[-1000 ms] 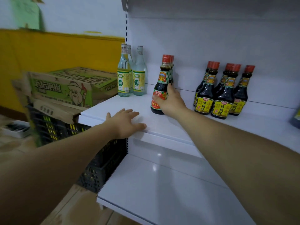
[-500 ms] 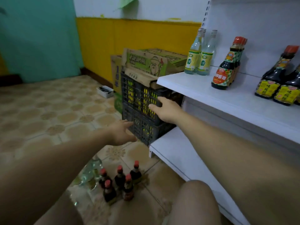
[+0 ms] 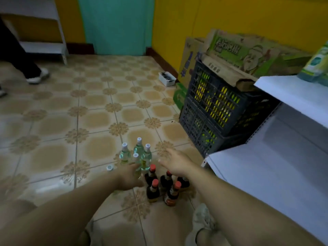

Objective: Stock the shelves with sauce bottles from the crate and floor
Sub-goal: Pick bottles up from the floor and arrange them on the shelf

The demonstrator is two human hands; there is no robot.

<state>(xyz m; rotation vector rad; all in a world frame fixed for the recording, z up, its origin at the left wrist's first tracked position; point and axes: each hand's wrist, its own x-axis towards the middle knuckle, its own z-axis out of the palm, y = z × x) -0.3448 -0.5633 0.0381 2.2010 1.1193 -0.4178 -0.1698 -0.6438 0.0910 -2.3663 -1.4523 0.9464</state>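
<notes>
Several dark sauce bottles (image 3: 152,189) with red caps stand in a cluster on the tiled floor, with several clear green bottles (image 3: 139,150) with white caps just behind them. My left hand (image 3: 130,176) hovers over the near clear bottles with relaxed fingers and holds nothing. My right hand (image 3: 175,163) is spread open above the dark bottles, also empty. A dark plastic crate (image 3: 211,107) holding yellow-labelled bottles stands to the right, against the white shelf unit (image 3: 276,167).
Cardboard boxes (image 3: 248,55) lie on top of the crate. A small white tray (image 3: 167,79) sits by the yellow wall. Another person's leg and shoe (image 3: 36,77) are at the far left, in front of a second white shelf (image 3: 44,47). My knees and shoe (image 3: 202,221) are below.
My right hand let go of the sauce bottle on the shelf. Both hands came down from the shelf to the bottles on the floor, and my view swung down and left.
</notes>
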